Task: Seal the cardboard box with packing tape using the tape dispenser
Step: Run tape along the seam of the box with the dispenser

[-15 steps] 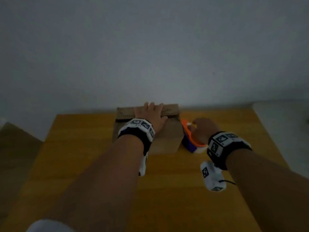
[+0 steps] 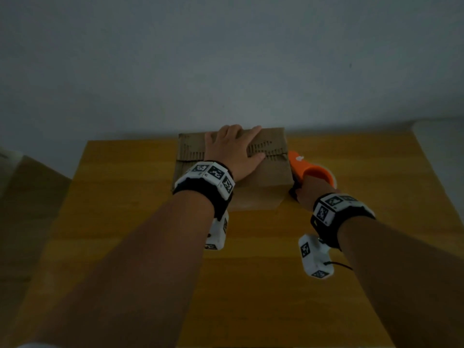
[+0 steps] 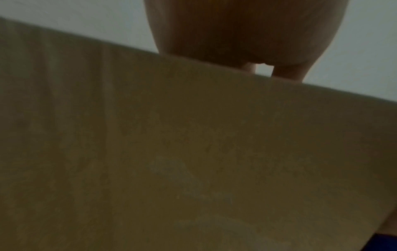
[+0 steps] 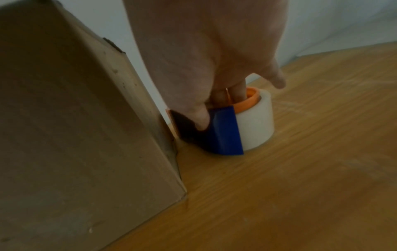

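A brown cardboard box (image 2: 263, 189) stands at the far middle of the wooden table (image 2: 125, 222). My left hand (image 2: 233, 149) lies flat on its closed top, fingers straight. In the left wrist view the box wall (image 3: 193, 152) fills the frame under my palm (image 3: 236, 34). The tape dispenser (image 2: 310, 170), orange with a blue guard (image 4: 223, 132) and a clear tape roll (image 4: 255, 122), rests on the table against the box's right side (image 4: 75, 127). My right hand (image 4: 204, 68) grips it, with fingers down inside the orange core and the thumb on the blue guard.
A pale wall rises just behind the table. A light grey surface (image 2: 442, 131) adjoins the table's far right corner, and a dim brownish object (image 2: 22, 187) sits off its left edge. Bare tabletop stretches between the box and me.
My right hand has drawn back a little along the dispenser, so more of its orange part shows. The left hand stays on the box top.
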